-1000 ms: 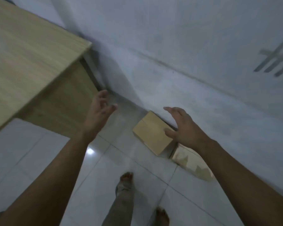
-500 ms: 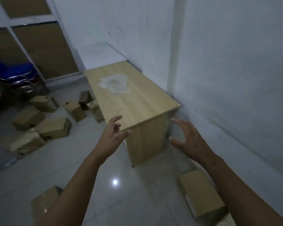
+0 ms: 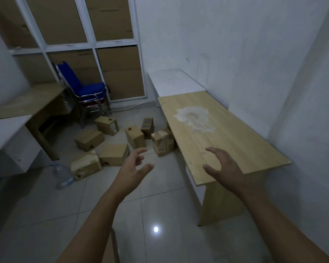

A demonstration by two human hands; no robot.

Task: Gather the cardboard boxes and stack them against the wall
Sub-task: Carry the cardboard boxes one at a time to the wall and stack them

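The left hand (image 3: 133,168) and the right hand (image 3: 222,168) both hang in the air in front of the body, fingers spread and loosely bent, holding nothing; the right one hovers over the near end of the long pale-wood table (image 3: 217,133) without visibly touching it. The brown cardboard boxes (image 3: 114,154) lie scattered on the glossy white tiled floor (image 3: 160,196), well ahead of the hands, between the table and a second wooden desk (image 3: 36,103) on the left; none stands against the white plastered wall (image 3: 273,54) in this view; the likely step is walking over for the next box. Risks, as I judge them: the room is dim and the tiles look slick, so a hurried step could slip; a clear plastic water bottle (image 3: 62,175) lies just beside the crumpled box (image 3: 85,166), easy to kick; that box looks dented and may sag or open when lifted; the taped box (image 3: 162,143) tucked at the table's edge invites a knock against the tabletop when reaching down.
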